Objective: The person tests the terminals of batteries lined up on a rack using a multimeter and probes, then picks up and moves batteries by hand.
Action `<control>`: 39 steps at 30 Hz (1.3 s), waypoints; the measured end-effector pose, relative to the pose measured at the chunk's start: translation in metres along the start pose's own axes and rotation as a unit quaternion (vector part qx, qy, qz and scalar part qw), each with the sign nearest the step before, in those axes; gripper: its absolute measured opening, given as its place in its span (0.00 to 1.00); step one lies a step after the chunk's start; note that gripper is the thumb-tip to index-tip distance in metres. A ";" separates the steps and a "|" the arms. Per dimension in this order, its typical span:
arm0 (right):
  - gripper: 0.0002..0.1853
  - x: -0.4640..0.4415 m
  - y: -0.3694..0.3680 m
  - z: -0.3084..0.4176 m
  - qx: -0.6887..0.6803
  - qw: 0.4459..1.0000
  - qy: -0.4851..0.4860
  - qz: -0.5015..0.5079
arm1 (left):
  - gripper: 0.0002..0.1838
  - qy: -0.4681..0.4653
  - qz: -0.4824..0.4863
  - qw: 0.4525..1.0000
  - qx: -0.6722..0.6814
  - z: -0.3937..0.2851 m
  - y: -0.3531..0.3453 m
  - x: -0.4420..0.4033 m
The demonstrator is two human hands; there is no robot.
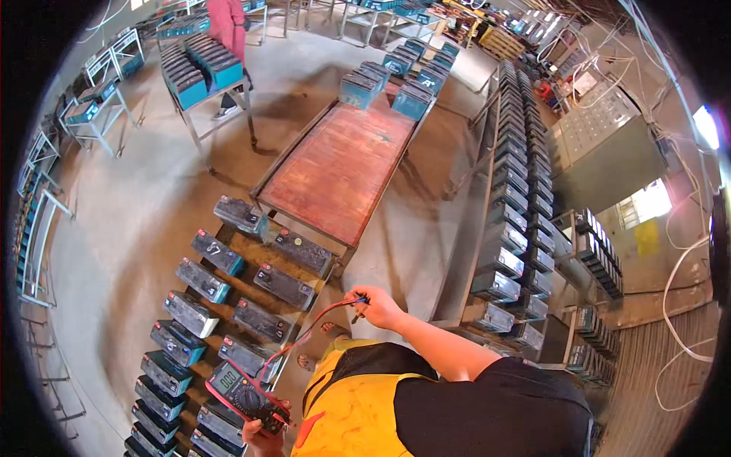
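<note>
Holding the red-and-black plastic multimeter [245, 396] with its display facing up makes reading easy; the left hand's fingers grasp its lower edge, the left hand [263, 436] near left, above black-topped, blue-sided box batteries [216, 251]; the right hand [375, 306] pinches the ends of thin red and dark leads [324, 313], probably probes, though fingers partly hide them; tips are best held apart, cords slack.

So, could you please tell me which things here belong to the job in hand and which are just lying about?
In the job:
multimeter, in the left hand
test leads, ends in the right hand
near rows of batteries, probably

Apparently just there:
red-topped table
batteries at its far end
batteries, upper left
large cabinet, right
</note>
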State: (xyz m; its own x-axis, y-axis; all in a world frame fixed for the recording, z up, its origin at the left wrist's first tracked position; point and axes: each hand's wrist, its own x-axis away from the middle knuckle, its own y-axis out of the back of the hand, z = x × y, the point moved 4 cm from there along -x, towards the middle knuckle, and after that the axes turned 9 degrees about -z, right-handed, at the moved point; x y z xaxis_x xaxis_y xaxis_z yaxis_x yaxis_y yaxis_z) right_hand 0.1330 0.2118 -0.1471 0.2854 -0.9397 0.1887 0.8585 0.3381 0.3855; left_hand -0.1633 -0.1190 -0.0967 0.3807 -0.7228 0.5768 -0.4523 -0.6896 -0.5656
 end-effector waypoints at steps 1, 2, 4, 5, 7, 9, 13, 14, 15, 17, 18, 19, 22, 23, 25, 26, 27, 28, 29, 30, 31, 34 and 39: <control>0.10 0.003 0.005 -0.005 -0.015 1.000 0.004 -0.023 | 0.49 0.020 0.016 1.000 0.001 0.000 -0.001 -0.003; 0.10 0.006 0.011 -0.011 -0.011 1.000 -0.007 -0.027 | 0.49 0.038 0.032 0.999 0.001 0.000 -0.003 -0.006; 0.09 0.011 0.027 -0.022 -0.006 0.999 -0.032 -0.035 | 0.48 0.060 0.037 0.997 0.006 0.002 -0.005 -0.013; 0.09 0.013 0.034 -0.025 -0.012 0.998 -0.042 -0.043 | 0.48 0.063 0.027 0.998 0.012 0.005 -0.006 -0.019; 0.08 0.018 0.047 -0.034 -0.024 0.996 -0.062 -0.058 | 0.47 0.078 0.023 0.996 0.018 0.012 -0.008 -0.029; 0.08 0.017 0.058 -0.043 -0.004 0.996 -0.065 -0.065 | 0.47 0.101 0.031 0.994 0.023 0.016 -0.012 -0.035; 0.08 0.002 0.075 -0.057 -0.051 0.996 -0.033 -0.068 | 0.48 0.058 0.053 0.997 -0.010 0.017 -0.060 -0.037; 0.08 -0.005 0.080 -0.059 -0.044 0.997 -0.030 -0.061 | 0.47 0.038 0.046 0.998 -0.008 0.018 -0.080 -0.037; 0.08 -0.013 0.087 -0.059 -0.036 0.998 -0.026 -0.052 | 0.46 0.017 0.038 0.999 -0.005 0.020 -0.097 -0.038; 0.08 -0.030 0.102 -0.065 -0.022 0.999 -0.032 -0.038 | 0.45 0.004 0.046 0.999 -0.023 0.035 -0.105 -0.041; 0.08 -0.042 0.111 -0.077 -0.018 0.999 -0.039 -0.032 | 0.44 0.011 0.045 0.999 -0.027 0.046 -0.111 -0.044; 0.08 -0.058 0.117 -0.083 -0.015 0.999 -0.042 -0.018 | 0.44 0.011 0.041 0.999 -0.028 0.053 -0.117 -0.048; 0.08 -0.091 0.148 -0.076 -0.035 0.997 -0.063 -0.002 | 0.41 0.010 0.033 0.999 0.013 0.074 -0.135 -0.053; 0.08 -0.105 0.154 -0.084 -0.042 0.995 -0.091 0.010 | 0.41 -0.018 0.020 0.999 0.034 0.078 -0.156 -0.053; 0.09 -0.122 0.163 -0.082 -0.059 0.995 -0.084 0.019 | 0.40 -0.018 0.047 0.996 0.074 0.086 -0.177 -0.052; 0.09 -0.129 0.169 -0.082 -0.066 0.994 -0.086 0.019 | 0.40 -0.032 0.023 0.996 0.084 0.092 -0.180 -0.049; 0.09 -0.138 0.172 -0.083 -0.047 0.995 -0.084 0.039 | 0.40 -0.044 0.001 0.995 0.093 0.095 -0.188 -0.045; 0.09 -0.145 0.172 -0.084 -0.057 0.993 -0.093 0.049 | 0.40 -0.055 -0.022 0.993 0.101 0.098 -0.193 -0.042; 0.08 -0.151 0.170 -0.086 -0.068 0.991 -0.102 0.058 | 0.42 -0.049 -0.011 0.994 0.096 0.101 -0.191 -0.038; 0.08 -0.157 0.166 -0.088 -0.080 0.988 -0.111 0.066 | 0.42 -0.053 -0.013 0.994 0.097 0.104 -0.187 -0.035; 0.08 -0.162 0.162 -0.090 -0.084 0.988 -0.106 0.071 | 0.42 -0.056 -0.015 0.994 0.098 0.107 -0.184 -0.032; 0.08 -0.167 0.151 -0.092 -0.097 0.987 -0.092 0.093 | 0.43 -0.071 -0.028 0.992 0.100 0.111 -0.182 -0.026; 0.08 -0.157 0.139 -0.083 -0.089 0.986 -0.076 0.120 | 0.44 -0.062 0.005 0.994 0.093 0.106 -0.178 -0.028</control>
State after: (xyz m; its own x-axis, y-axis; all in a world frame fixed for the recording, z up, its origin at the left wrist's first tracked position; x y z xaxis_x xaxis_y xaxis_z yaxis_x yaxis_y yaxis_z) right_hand 0.2425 0.4020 -0.1981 0.4341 -0.8107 0.3928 0.8389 0.5227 0.1517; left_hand -0.0082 0.0197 -0.0743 0.4782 -0.7220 0.5001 -0.3045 -0.6704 -0.6767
